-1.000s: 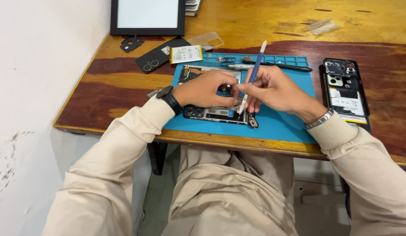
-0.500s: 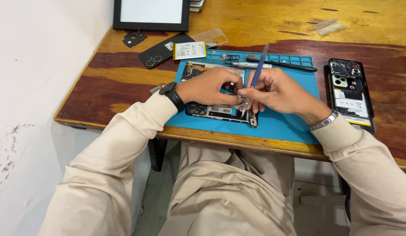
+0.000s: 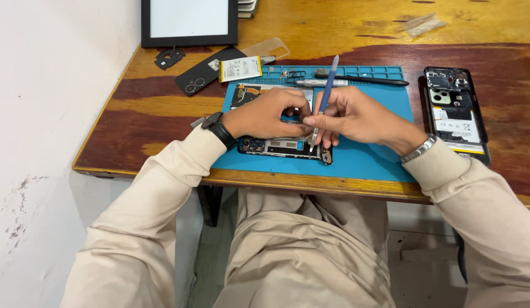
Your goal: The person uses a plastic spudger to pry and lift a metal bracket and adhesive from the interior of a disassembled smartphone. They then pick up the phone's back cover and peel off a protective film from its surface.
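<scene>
We see a varnished wooden bench (image 3: 162,108), glossy, its red-brown stain worn to bare yellow in patches. On it lies a matt blue mat (image 3: 367,157) that looks like rubber. The opened phone (image 3: 282,147) shows dark circuit boards and small metal parts. The tool (image 3: 325,97) has a smooth blue plastic handle and a metal tip. A metal bracelet (image 3: 418,149) shines; the sleeves (image 3: 162,194) are soft beige cloth.

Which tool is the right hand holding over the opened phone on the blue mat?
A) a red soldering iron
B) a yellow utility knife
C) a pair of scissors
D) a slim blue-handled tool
D: the right hand grips a slim blue-handled tool, tip down on the opened phone, which the left hand steadies on the blue mat.
</scene>
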